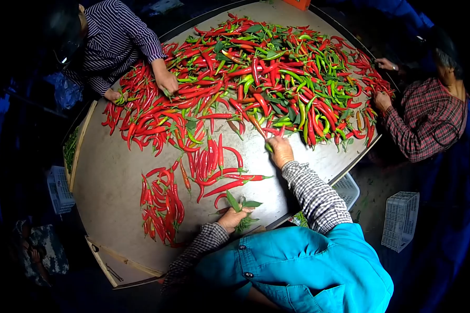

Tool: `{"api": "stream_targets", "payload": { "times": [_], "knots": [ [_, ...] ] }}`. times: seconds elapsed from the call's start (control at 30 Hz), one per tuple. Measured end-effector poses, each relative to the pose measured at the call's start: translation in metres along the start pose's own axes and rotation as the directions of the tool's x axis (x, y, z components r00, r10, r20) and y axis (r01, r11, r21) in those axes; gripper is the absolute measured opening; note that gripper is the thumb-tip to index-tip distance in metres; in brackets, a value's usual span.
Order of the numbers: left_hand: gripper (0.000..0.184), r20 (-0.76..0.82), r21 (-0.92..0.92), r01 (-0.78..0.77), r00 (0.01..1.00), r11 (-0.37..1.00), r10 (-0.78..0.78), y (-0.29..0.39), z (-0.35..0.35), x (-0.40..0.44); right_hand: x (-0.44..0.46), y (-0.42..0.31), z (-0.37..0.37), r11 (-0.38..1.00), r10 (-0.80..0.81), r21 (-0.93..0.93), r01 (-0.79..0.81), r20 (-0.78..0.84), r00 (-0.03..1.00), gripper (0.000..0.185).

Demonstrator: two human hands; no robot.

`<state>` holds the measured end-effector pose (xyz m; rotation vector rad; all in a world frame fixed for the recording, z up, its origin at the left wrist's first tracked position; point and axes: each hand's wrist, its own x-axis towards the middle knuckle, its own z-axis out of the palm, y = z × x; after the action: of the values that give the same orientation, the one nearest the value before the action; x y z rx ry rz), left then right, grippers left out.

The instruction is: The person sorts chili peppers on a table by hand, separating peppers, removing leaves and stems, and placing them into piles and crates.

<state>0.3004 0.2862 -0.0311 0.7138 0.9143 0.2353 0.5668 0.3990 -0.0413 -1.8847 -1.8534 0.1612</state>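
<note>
My left hand [235, 219] is closed round a bunch of green leaves [244, 204], near the table's front edge. My right hand [281, 152] reaches to the front of a big heap of red and green chili peppers [266, 70]. Its fingers are curled, and a green chili pepper [269, 147] shows at them; the fingertips are partly hidden. To the left of my hands lie two looser groups of red chili peppers, a nearer-left group [162, 203] and a group closer to the heap [211, 161].
The metal-topped table [107, 177] has wooden edging [81, 138]. Across it, a person in a striped sleeve [141, 34] handles peppers; at right, another person in a checked shirt [428, 122] does too. Plastic crates [400, 221] stand on the floor, one at left [61, 189].
</note>
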Motion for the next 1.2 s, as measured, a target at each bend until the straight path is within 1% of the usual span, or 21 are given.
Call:
{"api": "stream_targets", "payload": {
  "times": [0.03, 0.17, 0.23, 0.33, 0.37, 0.4, 0.43, 0.47, 0.53, 0.6, 0.63, 0.67, 0.73, 0.8, 0.87, 0.9, 0.93, 1.0, 1.07, 1.13, 1.2],
  "knots": [
    [0.031, 0.023, -0.111, 0.145, 0.989, 0.983, -0.144, 0.000, 0.001, 0.000, -0.007, -0.003, 0.009, 0.998, -0.035, 0.062, 0.029, 0.098, 0.995, 0.020],
    [0.041, 0.083, -0.067, 0.031, 0.996, 0.997, -0.025, -0.013, 0.001, 0.007, -0.044, -0.040, 0.008, 0.979, -0.165, 0.168, 0.117, 0.311, 0.936, 0.018],
    [0.049, 0.107, -0.201, 0.060, 0.994, 0.978, -0.039, 0.001, 0.011, -0.006, -0.048, -0.047, 0.006, 0.930, -0.085, 0.367, 0.002, 0.210, 0.974, 0.018],
    [0.054, 0.128, -0.148, -0.017, 0.991, 0.989, 0.036, -0.008, 0.009, -0.006, -0.047, -0.039, 0.003, 0.827, 0.017, 0.559, -0.055, 0.072, 0.997, 0.017],
    [0.038, 0.038, -0.228, -0.058, 0.997, 0.972, 0.068, -0.013, 0.012, -0.007, -0.047, -0.035, 0.002, 0.642, 0.193, 0.728, -0.240, 0.150, 0.970, 0.014],
    [0.038, 0.036, -0.232, -0.057, 0.997, 0.971, 0.067, -0.023, 0.007, -0.003, -0.046, -0.030, 0.001, 0.390, 0.338, 0.836, -0.387, 0.261, 0.904, 0.011],
    [0.027, 0.021, -0.100, -0.111, 0.993, 0.989, 0.114, -0.035, -0.002, 0.003, -0.042, -0.024, -0.003, 0.322, 0.334, 0.830, -0.455, 0.350, 0.875, 0.012],
    [0.018, 0.012, 0.035, -0.163, 0.987, 0.986, 0.163, -0.048, -0.009, 0.009, -0.040, -0.026, 0.000, 0.153, 0.370, 0.887, -0.437, 0.358, 0.857, 0.013],
    [0.011, -0.044, -0.087, -0.120, 0.992, 0.989, 0.116, -0.023, 0.003, -0.001, -0.036, -0.026, -0.008, 0.033, 0.297, 0.831, -0.555, 0.522, 0.800, 0.023],
    [0.012, 0.031, -0.165, 0.027, 0.999, 0.986, -0.022, -0.015, 0.002, -0.006, -0.029, -0.024, -0.008, 0.429, 0.378, 0.761, -0.487, 0.338, 0.862, 0.029],
    [0.012, 0.019, -0.167, 0.023, 1.000, 0.986, -0.020, -0.020, -0.001, -0.005, -0.028, -0.015, -0.002, 0.667, 0.397, 0.622, -0.409, 0.168, 0.902, 0.031],
    [0.014, -0.027, -0.176, -0.001, 1.000, 0.984, -0.003, -0.027, -0.003, -0.002, -0.024, -0.004, 0.002, 0.744, 0.417, 0.501, -0.442, 0.170, 0.893, 0.027],
    [0.018, -0.086, -0.186, -0.034, 0.996, 0.982, 0.019, -0.033, -0.009, 0.000, -0.012, 0.007, 0.004, 0.706, 0.525, 0.443, -0.553, 0.197, 0.828, 0.026],
    [0.023, -0.216, -0.111, -0.088, 0.975, 0.990, 0.062, -0.030, -0.010, 0.000, -0.002, 0.006, 0.005, 0.805, 0.465, 0.375, -0.460, 0.082, 0.881, 0.039],
    [0.022, -0.267, -0.132, -0.083, 0.963, 0.988, 0.045, -0.021, -0.010, 0.000, 0.005, -0.006, 0.007, 0.880, 0.441, 0.126, -0.458, 0.140, 0.887, 0.046],
    [0.022, -0.203, -0.030, -0.042, 0.979, 0.999, 0.035, -0.018, -0.013, 0.000, 0.007, -0.013, 0.010, 0.893, 0.431, 0.031, -0.449, 0.225, 0.874, 0.050],
    [0.022, -0.139, 0.076, -0.008, 0.990, 0.997, 0.018, -0.016, -0.014, 0.001, 0.005, -0.020, 0.015, 0.918, 0.372, 0.037, -0.395, 0.265, 0.890, 0.042],
    [0.021, -0.138, 0.070, 0.047, 0.990, 0.996, -0.037, -0.014, -0.013, 0.003, -0.004, -0.045, 0.031, 0.936, 0.306, 0.086, -0.341, 0.279, 0.910, 0.036],
    [0.018, -0.140, 0.026, -0.044, 0.989, 0.999, 0.047, -0.016, -0.011, 0.004, -0.013, -0.082, 0.035, 0.958, 0.240, 0.045, -0.281, 0.405, 0.882, 0.043],
    [0.017, -0.138, -0.021, -0.003, 0.990, 1.000, 0.000, -0.008, -0.008, 0.000, -0.023, -0.110, 0.050, 0.969, 0.183, 0.066, -0.239, 0.461, 0.868, 0.053],
    [0.016, -0.114, 0.159, -0.027, 0.992, 0.987, 0.045, -0.030, -0.018, 0.010, -0.029, -0.142, 0.069, 0.959, 0.128, 0.154, -0.239, 0.517, 0.846, 0.058]
  ]
}}
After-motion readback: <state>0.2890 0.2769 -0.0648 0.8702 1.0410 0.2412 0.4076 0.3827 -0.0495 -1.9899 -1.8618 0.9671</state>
